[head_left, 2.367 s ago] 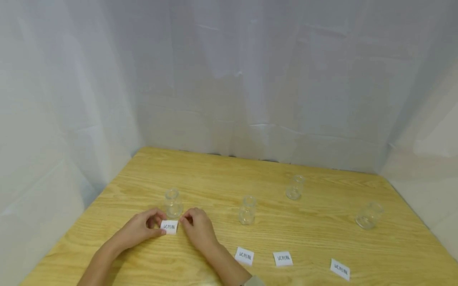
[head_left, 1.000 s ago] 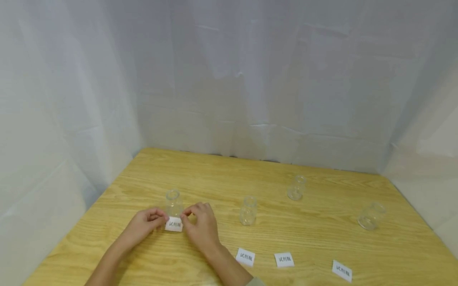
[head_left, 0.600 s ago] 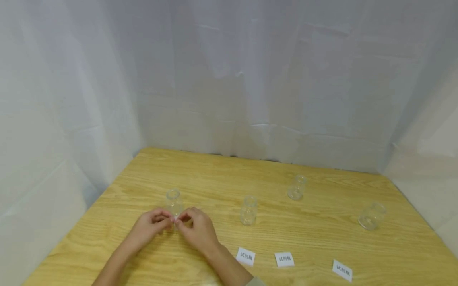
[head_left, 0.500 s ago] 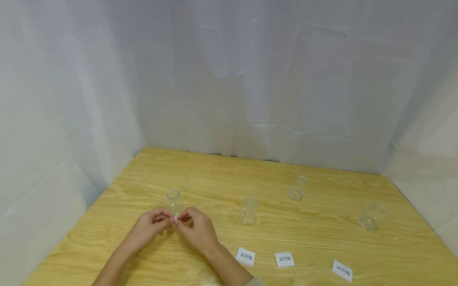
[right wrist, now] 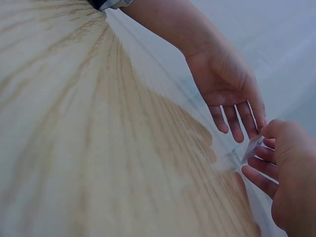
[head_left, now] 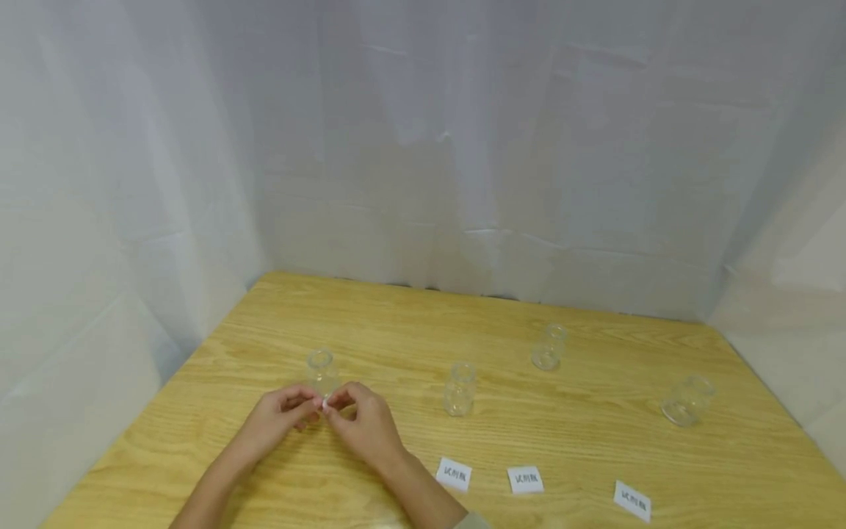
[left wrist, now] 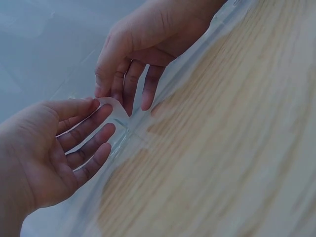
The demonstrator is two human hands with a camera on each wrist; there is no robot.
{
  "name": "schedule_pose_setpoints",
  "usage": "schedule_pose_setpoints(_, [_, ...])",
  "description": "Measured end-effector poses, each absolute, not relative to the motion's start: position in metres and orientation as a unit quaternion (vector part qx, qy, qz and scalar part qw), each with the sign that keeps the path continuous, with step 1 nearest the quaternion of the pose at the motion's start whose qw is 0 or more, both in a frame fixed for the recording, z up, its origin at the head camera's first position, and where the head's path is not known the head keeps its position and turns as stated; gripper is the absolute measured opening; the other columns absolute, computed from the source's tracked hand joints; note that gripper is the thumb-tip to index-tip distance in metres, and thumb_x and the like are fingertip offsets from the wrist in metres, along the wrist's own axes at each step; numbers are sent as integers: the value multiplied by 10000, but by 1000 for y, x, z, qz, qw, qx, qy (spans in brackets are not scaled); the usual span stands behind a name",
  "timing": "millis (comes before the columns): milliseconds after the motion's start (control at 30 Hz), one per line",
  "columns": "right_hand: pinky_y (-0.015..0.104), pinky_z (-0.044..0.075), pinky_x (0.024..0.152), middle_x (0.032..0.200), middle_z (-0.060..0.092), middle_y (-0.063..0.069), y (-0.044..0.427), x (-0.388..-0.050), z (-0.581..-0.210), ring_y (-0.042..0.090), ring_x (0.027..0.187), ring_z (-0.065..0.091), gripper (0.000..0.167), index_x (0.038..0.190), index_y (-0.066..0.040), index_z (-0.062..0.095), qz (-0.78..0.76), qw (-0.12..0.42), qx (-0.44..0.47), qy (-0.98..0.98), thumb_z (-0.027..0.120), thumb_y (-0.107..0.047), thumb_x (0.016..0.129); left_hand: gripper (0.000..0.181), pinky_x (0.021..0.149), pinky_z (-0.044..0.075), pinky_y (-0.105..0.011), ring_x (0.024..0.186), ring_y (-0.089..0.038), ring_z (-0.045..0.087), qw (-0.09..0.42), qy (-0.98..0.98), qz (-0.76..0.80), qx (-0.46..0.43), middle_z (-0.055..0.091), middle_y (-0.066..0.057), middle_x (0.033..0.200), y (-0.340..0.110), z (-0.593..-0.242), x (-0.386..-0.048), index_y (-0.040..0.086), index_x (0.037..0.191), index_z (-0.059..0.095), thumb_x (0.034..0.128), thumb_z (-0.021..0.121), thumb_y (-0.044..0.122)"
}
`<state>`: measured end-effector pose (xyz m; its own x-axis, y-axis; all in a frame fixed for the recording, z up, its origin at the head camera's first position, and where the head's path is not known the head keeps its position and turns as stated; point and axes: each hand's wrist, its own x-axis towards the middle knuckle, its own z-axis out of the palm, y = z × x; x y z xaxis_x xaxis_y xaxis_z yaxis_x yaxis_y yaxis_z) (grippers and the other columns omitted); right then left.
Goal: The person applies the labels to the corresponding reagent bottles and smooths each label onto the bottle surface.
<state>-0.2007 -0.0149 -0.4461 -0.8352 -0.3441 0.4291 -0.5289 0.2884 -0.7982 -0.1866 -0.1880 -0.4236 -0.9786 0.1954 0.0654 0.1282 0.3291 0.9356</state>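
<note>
Bench point(head_left: 396, 316) is spreading beneath the grip. Left hand point(head_left: 272, 420) and right hand point(head_left: 367, 427) are pinching from opposite sides; just beyond, glass bottle point(head_left: 322, 367) is standing upright. White label point(right wrist: 252, 148) is curving between both hands, presumably double-held for control.

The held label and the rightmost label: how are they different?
The held label is pinched by the left hand and right hand; the rightmost label lies on the table. In the head view, the held label is just a white sliver, but the rightmost label shows its dark writing. Both are white.
</note>
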Motion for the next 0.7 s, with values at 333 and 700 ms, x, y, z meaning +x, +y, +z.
schedule_pose_setpoints(333, [178,489,679,862,630,-54,-15,-201,-445,61,847,579,134,882,-84,614,563,69,262,-780,645,-214,875,247,699,492,-308,853,-237,589,33,819,562,111,629,-84,950,-188,-424,-186,-44,1027,601,923,568,177])
schedule_pose_setpoints(700, [198,490,700,872,639,-31,-14,-200,-444,76,858,576,105,867,-84,622,573,60,253,-777,594,-177,906,251,706,498,-311,853,-242,586,30,814,566,124,628,-108,952,-188,-425,-187,-42,1012,614,918,575,188])
